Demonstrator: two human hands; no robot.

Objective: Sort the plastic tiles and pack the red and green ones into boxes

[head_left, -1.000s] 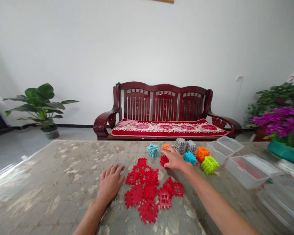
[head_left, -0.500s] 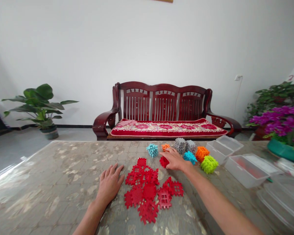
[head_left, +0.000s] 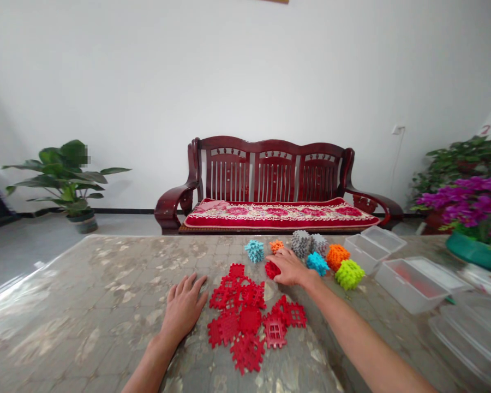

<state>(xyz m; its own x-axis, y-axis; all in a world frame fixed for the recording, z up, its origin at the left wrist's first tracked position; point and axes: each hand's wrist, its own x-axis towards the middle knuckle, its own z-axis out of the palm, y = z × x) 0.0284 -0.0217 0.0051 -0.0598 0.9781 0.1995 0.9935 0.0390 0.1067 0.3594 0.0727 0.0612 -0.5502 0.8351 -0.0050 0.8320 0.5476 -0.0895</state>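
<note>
My left hand [head_left: 185, 303] lies flat on the table, fingers spread, just left of the red tiles. Loose red plastic interlocking tiles [head_left: 249, 319] with notched edges are spread in front of me, some with window-like openings. Beyond them, my right hand [head_left: 288, 266] grips a red tile piece [head_left: 272, 270] between thumb and fingers; the hand partly hides it. An orange block of tiles [head_left: 276, 246] sits just behind that hand, and a light blue block [head_left: 254, 251] stands to its left.
Grey [head_left: 301, 243], blue [head_left: 317, 263], orange [head_left: 337, 256] and lime green [head_left: 349, 274] tile blocks stand right of my right hand. Clear plastic boxes [head_left: 411, 289] and a teal flowerpot [head_left: 477, 254] are farther right. A wooden bench [head_left: 275, 144] stands beyond the table.
My right hand has shifted slightly left, and the red piece at its fingers has moved left with it. The left hand and the spread tiles look unchanged.
</note>
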